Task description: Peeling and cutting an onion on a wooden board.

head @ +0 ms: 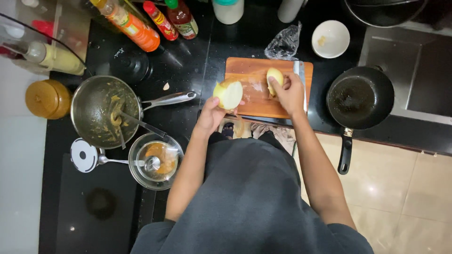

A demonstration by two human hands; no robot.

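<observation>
Currently, head view only. Left hand [213, 113] holds one onion half [229, 94] off the board's left edge, cut face turned up toward the camera, fingers wrapped round its underside and closed on it. Right hand [288, 91] rests on the wooden cutting board [254, 101], fingers clamped on the second onion half [274, 77], which stands on the board near its upper middle. A knife [301, 77] lies along the board's right edge, just beside the right hand; whether the palm touches it cannot be told.

Surroundings: dirty saucepan [101, 110] with a utensil inside, left of the board; glass bowl [155, 160] with orange residue and a ladle below it; black frying pan [360, 96] to the right; small white bowl [330, 38] and crumpled clear plastic [284, 43] behind the board; sauce bottles [155, 21] along the back of the black counter [188, 66].

Judgement: onion is already halved; the step in hand looks like peeling or sorting the halves. A next cut would call for laying one half flat-side down on the board and freeing the right hand to take up the knife.
</observation>
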